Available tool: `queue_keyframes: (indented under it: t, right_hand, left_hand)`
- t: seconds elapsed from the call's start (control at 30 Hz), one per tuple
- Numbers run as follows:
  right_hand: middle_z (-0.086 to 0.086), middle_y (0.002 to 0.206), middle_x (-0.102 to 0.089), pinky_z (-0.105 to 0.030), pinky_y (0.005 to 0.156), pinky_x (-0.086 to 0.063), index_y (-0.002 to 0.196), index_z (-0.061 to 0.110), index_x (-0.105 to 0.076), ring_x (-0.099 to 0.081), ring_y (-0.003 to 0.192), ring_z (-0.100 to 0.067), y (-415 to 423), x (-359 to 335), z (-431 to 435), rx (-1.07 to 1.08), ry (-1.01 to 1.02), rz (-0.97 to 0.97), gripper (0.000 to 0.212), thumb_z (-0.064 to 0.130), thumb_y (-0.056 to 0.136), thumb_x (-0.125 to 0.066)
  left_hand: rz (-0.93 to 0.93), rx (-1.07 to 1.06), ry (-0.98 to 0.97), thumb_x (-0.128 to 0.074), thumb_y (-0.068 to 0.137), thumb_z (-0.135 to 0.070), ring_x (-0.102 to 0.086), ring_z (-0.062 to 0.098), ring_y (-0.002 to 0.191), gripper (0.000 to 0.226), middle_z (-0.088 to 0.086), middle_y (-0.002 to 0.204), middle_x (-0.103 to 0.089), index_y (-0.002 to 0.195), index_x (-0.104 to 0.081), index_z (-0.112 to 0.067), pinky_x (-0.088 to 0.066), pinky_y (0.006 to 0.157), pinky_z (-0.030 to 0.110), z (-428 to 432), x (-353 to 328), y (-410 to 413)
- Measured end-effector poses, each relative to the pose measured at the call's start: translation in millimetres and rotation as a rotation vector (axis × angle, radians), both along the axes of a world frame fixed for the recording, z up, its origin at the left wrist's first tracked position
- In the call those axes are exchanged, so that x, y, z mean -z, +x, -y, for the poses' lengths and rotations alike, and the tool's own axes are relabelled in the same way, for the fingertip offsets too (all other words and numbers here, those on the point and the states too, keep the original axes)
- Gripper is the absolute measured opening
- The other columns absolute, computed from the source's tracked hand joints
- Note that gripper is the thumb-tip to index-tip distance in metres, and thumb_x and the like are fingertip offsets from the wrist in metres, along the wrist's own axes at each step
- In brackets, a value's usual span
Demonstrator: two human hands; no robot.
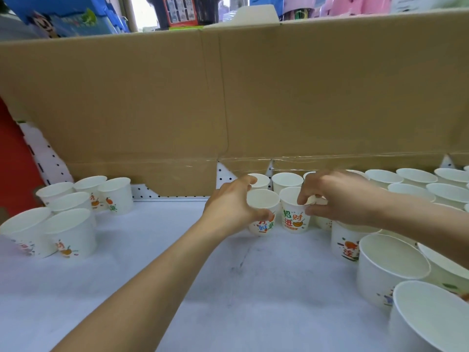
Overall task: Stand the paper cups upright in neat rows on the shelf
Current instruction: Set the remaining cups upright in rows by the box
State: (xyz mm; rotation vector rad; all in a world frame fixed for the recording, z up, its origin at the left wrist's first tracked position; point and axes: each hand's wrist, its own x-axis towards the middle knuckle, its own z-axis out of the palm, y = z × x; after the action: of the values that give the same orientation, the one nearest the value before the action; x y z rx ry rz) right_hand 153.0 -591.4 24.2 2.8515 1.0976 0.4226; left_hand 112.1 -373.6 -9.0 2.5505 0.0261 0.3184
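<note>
Two white paper cups with coloured print stand upright side by side at the middle of the white shelf (228,288). My left hand (232,207) grips the left cup (261,212) round its side, thumb in front. My right hand (337,199) pinches the rim of the right cup (294,219) with thumb and fingers. Behind them stand two more upright cups (286,181) against the back.
A loose group of upright cups (71,224) stands at the left. Rows of cups (411,184) fill the right side, with large near cups (390,273) at the front right. A tall cardboard sheet (228,102) forms the back wall.
</note>
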Motion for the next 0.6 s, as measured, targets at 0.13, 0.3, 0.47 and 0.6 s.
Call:
queue_keyframes:
  t: [0.13, 0.3, 0.47, 0.6]
  right_hand:
    - [0.02, 0.116, -0.057, -0.024, 0.074, -0.035, 0.111, 0.039, -0.062, -0.053, 0.105, -0.009, -5.9, -6.7, -4.9, -0.075, 0.096, 0.009, 0.027, 0.047, 0.085, -0.061]
    - [0.015, 0.111, -0.053, -0.034, 0.081, -0.045, 0.119, 0.04, -0.057, -0.054, 0.1, -0.011, -36.5, -16.1, -61.0, -0.24, 0.163, -0.078, 0.04, 0.051, 0.08, -0.056]
    - [0.015, 0.124, -0.046, -0.03, 0.09, -0.044, 0.134, 0.039, -0.04, -0.05, 0.109, -0.007, -58.3, -19.2, -171.4, -0.385, 0.231, -0.155, 0.058, 0.054, 0.081, -0.057]
    - [0.01, 0.139, -0.04, -0.021, 0.092, -0.034, 0.142, 0.033, -0.028, -0.044, 0.121, -0.009, -74.5, 4.9, -273.8, -0.418, 0.422, -0.383, 0.079, 0.052, 0.077, -0.069]
  left_hand:
    - [0.094, 0.021, -0.009, -0.075, 0.07, -0.054, -0.049, 0.013, 0.123, 0.079, -0.01, 0.14, -0.05, 0.139, -0.042, -0.034, -0.044, 0.097, 0.038, -3.0, -9.0, -21.9]
    - [0.3, 0.043, -0.075, -0.07, 0.08, -0.05, -0.043, 0.001, 0.123, 0.064, -0.014, 0.135, -0.049, 0.137, -0.045, -0.032, -0.037, 0.1, 0.024, -45.9, -1.3, -71.7]
    - [0.587, -0.18, -0.188, -0.069, 0.085, -0.033, -0.036, -0.005, 0.126, 0.047, -0.016, 0.135, -0.044, 0.128, -0.051, -0.033, -0.025, 0.1, 0.005, -136.3, 7.6, -111.7]
    - [0.682, -0.451, -0.266, -0.07, 0.082, -0.019, -0.038, 0.008, 0.128, 0.05, -0.01, 0.131, -0.041, 0.125, -0.05, -0.032, -0.032, 0.108, 0.026, -234.5, 11.9, -140.6]
